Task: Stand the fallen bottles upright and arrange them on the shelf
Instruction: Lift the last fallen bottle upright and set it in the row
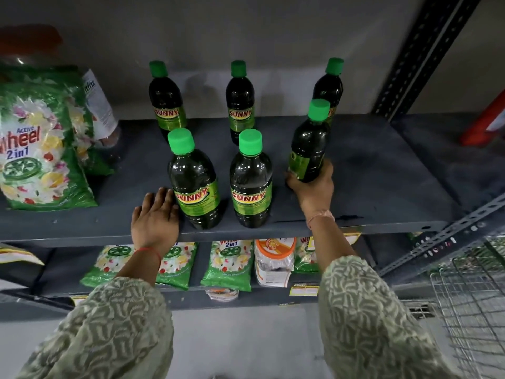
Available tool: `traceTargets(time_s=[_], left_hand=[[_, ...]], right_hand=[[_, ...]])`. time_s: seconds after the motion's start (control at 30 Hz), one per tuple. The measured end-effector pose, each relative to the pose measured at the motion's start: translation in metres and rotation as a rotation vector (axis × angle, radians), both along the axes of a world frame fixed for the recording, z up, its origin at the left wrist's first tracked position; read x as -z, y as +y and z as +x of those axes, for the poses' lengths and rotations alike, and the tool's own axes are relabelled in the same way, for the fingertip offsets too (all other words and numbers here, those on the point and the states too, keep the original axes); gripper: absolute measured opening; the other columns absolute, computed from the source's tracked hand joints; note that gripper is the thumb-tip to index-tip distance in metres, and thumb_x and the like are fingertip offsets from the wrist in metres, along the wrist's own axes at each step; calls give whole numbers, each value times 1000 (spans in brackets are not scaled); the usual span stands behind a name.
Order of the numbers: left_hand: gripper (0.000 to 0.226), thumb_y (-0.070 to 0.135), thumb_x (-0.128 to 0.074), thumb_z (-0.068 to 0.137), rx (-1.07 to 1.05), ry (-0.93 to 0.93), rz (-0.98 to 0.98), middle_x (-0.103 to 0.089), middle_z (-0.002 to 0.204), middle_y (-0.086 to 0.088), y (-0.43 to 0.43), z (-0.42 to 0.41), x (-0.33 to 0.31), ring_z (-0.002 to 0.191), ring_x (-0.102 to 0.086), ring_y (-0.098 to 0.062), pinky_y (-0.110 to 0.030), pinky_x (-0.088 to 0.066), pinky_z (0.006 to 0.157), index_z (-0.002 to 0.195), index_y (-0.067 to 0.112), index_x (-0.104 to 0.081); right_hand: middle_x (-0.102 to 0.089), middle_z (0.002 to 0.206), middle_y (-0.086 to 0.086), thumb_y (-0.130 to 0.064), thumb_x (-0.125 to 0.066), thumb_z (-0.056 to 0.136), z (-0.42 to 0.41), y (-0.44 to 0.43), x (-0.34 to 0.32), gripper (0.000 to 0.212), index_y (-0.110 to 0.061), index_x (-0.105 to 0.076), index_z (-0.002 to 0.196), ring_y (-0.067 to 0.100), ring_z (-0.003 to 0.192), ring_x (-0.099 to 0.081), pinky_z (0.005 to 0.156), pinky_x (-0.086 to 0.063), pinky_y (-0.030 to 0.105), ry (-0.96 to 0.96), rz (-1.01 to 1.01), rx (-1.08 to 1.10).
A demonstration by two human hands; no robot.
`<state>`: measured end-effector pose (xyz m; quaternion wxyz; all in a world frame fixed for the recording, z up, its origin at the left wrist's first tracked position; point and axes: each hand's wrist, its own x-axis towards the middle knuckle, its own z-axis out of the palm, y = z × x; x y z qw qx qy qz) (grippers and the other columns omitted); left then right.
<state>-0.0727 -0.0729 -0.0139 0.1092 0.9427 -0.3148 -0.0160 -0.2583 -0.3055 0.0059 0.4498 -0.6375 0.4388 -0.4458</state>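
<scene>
On a dark grey metal shelf (369,170), six green-capped bottles w/ dark liquid are standing in two rows of three. Back row: back-left bottle (166,99), back-centre bottle (240,102), back-right bottle (329,88), all against the wall. Front row: front-left bottle (195,181) & front-centre bottle (251,181), both showing "SUNNY" labels, are sitting near the shelf edge. The right hand (314,187) is gripping the base of the front-right bottle (310,143), fingers wrapped & clamped round it; bottle is leaning slightly, label turned to the left, just in front of the back-right one. The left hand (155,214) is lying flat on the shelf edge, fingers loosely together & holding nothing, touching the front-left bottle's side. A green "Wheel 2in1" detergent bag (41,149) is standing at far left; smaller detergent packs (226,263) are lying on the lower shelf (62,269). A wire basket (470,302) is showing at lower right
</scene>
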Motion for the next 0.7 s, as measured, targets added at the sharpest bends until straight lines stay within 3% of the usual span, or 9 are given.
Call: traceTargets(time_s=[0.07,0.13,0.23,0.33,0.37,0.47,0.53,0.6,0.7], left_hand=[[49,28,-25,95,6,1,-7,-24,156,0,0,-1,-1,143,-18,-26,-43,-20,114,144,22,-27],[49,28,-25,95,3,-2,-4,-25,156,0,0,-1,-1,143,-18,-26,-44,-20,114,143,22,-27],[49,28,-26,95,7,-2,-1,-26,155,0,-1,0,-2,143,-19,-26,-45,-21,114,143,22,-28],[49,28,-25,94,8,8,-11,-26,155,0,0,-1,-3,143,-19,-26,-45,-20,115,142,22,-29],[49,29,-25,94,7,12,-15,-26,155,0,0,-1,-3,143,-19,-25,-44,-19,115,143,22,-28],[50,30,-24,96,3,25,-5,-20,157,1,0,-2,-3,145,-15,-25,-43,-14,116,145,23,-23],[50,32,-23,96,1,29,-4,-18,158,1,1,-1,-2,145,-13,-24,-42,-12,117,146,23,-20],[51,33,-22,97,4,32,6,-16,158,2,1,-2,-2,146,-11,-23,-41,-11,117,146,23,-18],[51,33,-21,97,4,34,6,-15,158,3,1,-2,-2,146,-10,-22,-40,-11,117,147,23,-17]], right_hand=[[-54,121,11,-15,-85,55,1,1,-1,89,-10,-37,130,32,116,-51,97,-43,27,45,-34,-5],[-41,136,18,-26,-89,48,7,4,-5,111,-9,-27,139,34,127,-36,109,-27,44,173,-82,69],[-48,123,17,-19,-87,52,10,6,-7,93,-5,-36,129,35,117,-44,101,-33,34,134,-118,104],[-56,104,3,-6,-80,59,-5,2,-2,72,-9,-43,121,25,99,-58,73,-42,5,6,-20,1],[-57,103,1,-4,-78,60,-10,0,-1,72,-10,-43,123,24,98,-58,69,-41,3,17,-12,-36],[-54,122,11,-13,-85,55,-12,-4,-3,86,-7,-41,128,30,117,-50,98,-41,30,72,-74,-77],[-42,133,19,-25,-90,48,-7,-1,-5,103,-4,-34,132,32,128,-36,110,-28,43,175,-131,-27],[-45,127,19,-21,-90,48,-6,0,-7,95,-2,-38,125,33,122,-40,105,-34,42,165,-104,-9],[-58,110,8,-6,-83,57,-16,-9,-5,67,-6,-50,115,27,107,-55,84,-44,18,81,23,-146]])
